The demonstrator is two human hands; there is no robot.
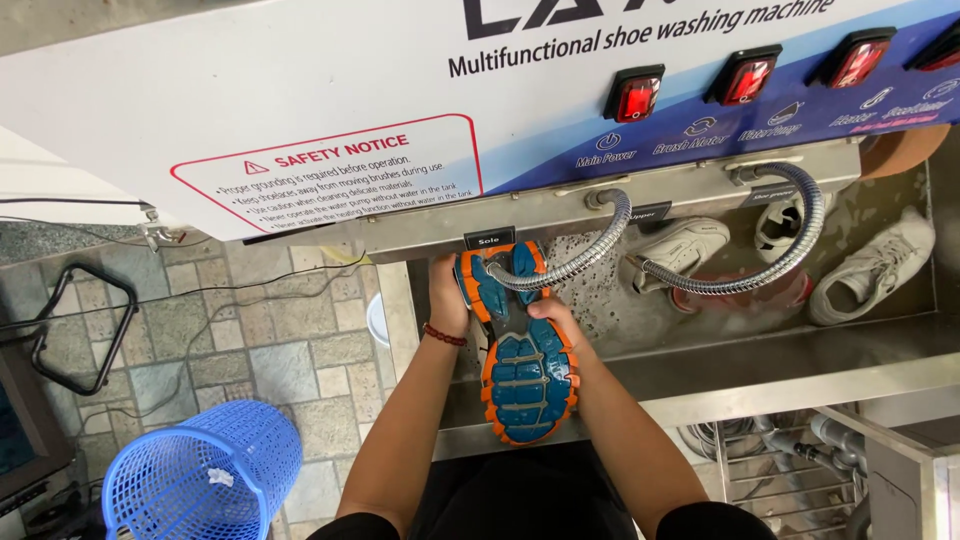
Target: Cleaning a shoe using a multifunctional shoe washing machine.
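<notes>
Stone-tiled flooring (290,350) lay beside a stainless steel wash trough (760,365) mounted under a white and blue machine panel (300,90) carrying red rocker switches (634,97). Both forearms reached forward from the bottom edge toward the trough's left end. The left hand (447,295), with a red bead bracelet (444,336) at the wrist, was closed around the left edge of a blue and orange treaded sports shoe (522,375). The right hand (556,318) was closed on the shoe's right edge near mid-sole. The shoe was held sole upward between the two hands, its toe pushed in under the panel and its heel hanging over the trough's front rim. A flexible metal hose (570,268) curved down onto the shoe's forefoot. To the right inside the trough lay several white sneakers (872,268) beneath a second flexible metal hose (760,270). A blue plastic mesh basket (205,475) stood on the floor left of the trough.
</notes>
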